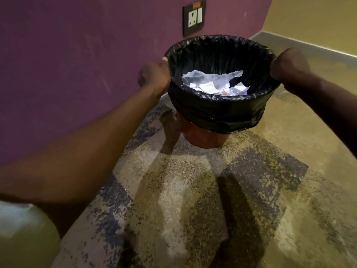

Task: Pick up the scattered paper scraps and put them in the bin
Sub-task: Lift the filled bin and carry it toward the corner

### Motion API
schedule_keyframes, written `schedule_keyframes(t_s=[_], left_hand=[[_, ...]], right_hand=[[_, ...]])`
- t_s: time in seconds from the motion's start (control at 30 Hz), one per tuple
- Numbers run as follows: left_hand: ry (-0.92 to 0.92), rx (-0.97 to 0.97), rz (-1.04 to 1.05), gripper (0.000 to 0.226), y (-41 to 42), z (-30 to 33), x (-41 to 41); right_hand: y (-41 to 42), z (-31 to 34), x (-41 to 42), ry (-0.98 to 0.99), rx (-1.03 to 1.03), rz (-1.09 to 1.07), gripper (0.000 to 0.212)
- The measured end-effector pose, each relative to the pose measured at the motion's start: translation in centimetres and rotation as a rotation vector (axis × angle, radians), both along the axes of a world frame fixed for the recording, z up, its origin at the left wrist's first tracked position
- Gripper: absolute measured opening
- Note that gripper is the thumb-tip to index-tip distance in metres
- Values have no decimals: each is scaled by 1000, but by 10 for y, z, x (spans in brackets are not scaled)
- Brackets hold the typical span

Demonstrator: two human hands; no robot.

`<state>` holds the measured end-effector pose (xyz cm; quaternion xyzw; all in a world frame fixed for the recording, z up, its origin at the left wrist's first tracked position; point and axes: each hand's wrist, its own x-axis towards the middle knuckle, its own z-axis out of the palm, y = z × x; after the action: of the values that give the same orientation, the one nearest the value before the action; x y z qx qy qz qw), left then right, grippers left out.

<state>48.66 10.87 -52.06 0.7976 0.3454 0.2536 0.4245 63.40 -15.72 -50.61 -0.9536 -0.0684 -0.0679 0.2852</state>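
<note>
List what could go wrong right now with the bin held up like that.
1. Both the left hand and the right hand grip the bin only at its rim, through the loose black liner; the plastic might slip.
2. If the bin tips, the paper scraps could spill onto the speckled floor.

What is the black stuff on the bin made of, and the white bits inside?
The black liner looks like thin glossy plastic: it wrinkles and shines. The white scraps look like crumpled paper, matte with sharp creases.
</note>
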Motion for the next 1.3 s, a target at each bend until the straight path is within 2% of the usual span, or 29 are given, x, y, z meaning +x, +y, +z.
schedule_keyframes(t_s=[0.1,0.2,0.33,0.57,1.13,1.23,1.3], left_hand=[[34,52,42,51,-1,1,9],[-20,28,9,47,1,-4,8],[-49,-46,-82,45,-2,-4,-5],[115,67,-96,32,-10,18,-4],[209,139,-62,35,-19,28,2],[197,135,-110,37,-16,31,0],[256,136,-154,36,-7,29,1]], right_hand=[[8,-1,3,17,-5,-142,30],[15,1,-8,40,49,-262,31],[17,-5,-20,-9,75,-223,38],[17,14,-27,86,61,-191,32],[16,14,-20,179,105,-190,37],[17,15,-21,181,109,-175,35],[17,19,-20,189,115,-154,33]])
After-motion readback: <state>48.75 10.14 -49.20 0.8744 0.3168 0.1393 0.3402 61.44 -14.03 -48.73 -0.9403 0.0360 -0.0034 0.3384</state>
